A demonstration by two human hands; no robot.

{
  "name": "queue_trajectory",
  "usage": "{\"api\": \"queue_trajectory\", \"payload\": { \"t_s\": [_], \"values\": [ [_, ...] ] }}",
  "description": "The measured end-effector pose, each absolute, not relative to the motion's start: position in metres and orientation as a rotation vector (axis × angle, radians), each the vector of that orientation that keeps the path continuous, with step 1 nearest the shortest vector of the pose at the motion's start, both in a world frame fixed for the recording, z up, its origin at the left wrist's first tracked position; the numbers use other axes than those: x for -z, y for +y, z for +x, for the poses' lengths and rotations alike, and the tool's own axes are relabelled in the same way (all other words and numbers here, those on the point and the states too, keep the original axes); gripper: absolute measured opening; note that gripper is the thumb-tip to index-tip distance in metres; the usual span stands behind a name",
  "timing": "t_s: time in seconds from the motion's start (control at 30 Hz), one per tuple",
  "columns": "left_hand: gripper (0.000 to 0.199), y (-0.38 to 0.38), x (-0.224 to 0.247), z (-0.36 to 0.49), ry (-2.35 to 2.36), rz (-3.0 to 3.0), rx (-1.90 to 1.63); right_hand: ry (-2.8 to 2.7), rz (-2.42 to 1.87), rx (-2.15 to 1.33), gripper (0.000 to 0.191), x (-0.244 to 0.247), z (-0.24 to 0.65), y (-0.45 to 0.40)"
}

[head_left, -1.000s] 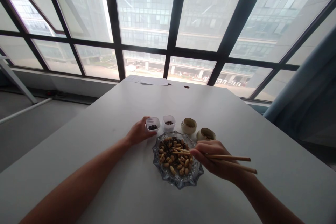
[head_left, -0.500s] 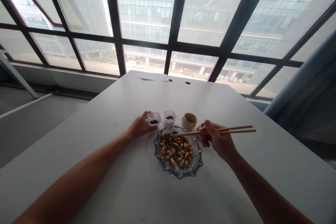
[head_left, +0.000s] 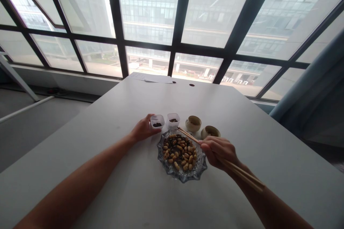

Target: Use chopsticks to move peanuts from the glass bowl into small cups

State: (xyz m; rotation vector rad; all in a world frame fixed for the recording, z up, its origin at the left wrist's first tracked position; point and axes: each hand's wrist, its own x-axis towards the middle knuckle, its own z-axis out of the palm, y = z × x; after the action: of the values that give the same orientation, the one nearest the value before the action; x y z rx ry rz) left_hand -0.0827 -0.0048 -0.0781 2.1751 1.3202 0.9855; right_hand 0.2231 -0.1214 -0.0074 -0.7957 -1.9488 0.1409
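My left hand (head_left: 145, 128) grips the left white plastic cup (head_left: 157, 121), which has dark seeds at its bottom. A second white cup (head_left: 173, 121), also with dark seeds, stands just right of it. My right hand (head_left: 219, 152) holds a pair of wooden chopsticks (head_left: 242, 175). Their tips are close together at the near rim of the second cup, above the far edge of a scalloped glass dish (head_left: 200, 171). Peanuts (head_left: 185, 155) and dark seeds lie in that dish. Whether the tips pinch anything is too small to tell.
Two small ceramic cups, one olive (head_left: 193, 123) and one partly behind my right hand (head_left: 210, 132), stand right of the white cups. Papers (head_left: 158, 78) lie at the far edge of the white table (head_left: 129, 186), before large windows.
My right hand has moved toward me and turned, swinging the chopstick tips from the seeds in the dish up to the second white cup. The rightmost ceramic cup is now more visible.
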Motion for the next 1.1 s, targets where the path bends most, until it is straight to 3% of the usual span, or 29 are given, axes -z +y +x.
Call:
{"api": "queue_trajectory", "payload": {
  "t_s": [0.13, 0.4, 0.67, 0.9, 1.1],
  "values": [
    [0.078, -0.007, 0.077, -0.082, 1.412, 2.226, -0.953, -2.142, -0.647, 0.094, 0.027, 0.004, 0.219, -0.127],
    [0.108, -0.001, 0.062, -0.084, 1.568, 2.201, -0.97, -1.345, -1.062, -0.549, 0.046, 0.005, 0.22, -0.116],
    [0.072, -0.001, 0.019, -0.027, 1.281, 2.561, -0.863, -0.782, -1.033, -0.895, 0.05, 0.005, 0.233, -0.09],
    [0.084, 0.018, 0.024, -0.003, 1.214, 2.438, -0.776, -0.742, -1.032, -0.918, 0.05, 0.01, 0.238, -0.087],
    [0.082, 0.01, 0.022, -0.008, 1.059, 2.579, -0.922, -0.976, -1.062, -0.608, 0.049, 0.007, 0.233, -0.097]
  ]
}}
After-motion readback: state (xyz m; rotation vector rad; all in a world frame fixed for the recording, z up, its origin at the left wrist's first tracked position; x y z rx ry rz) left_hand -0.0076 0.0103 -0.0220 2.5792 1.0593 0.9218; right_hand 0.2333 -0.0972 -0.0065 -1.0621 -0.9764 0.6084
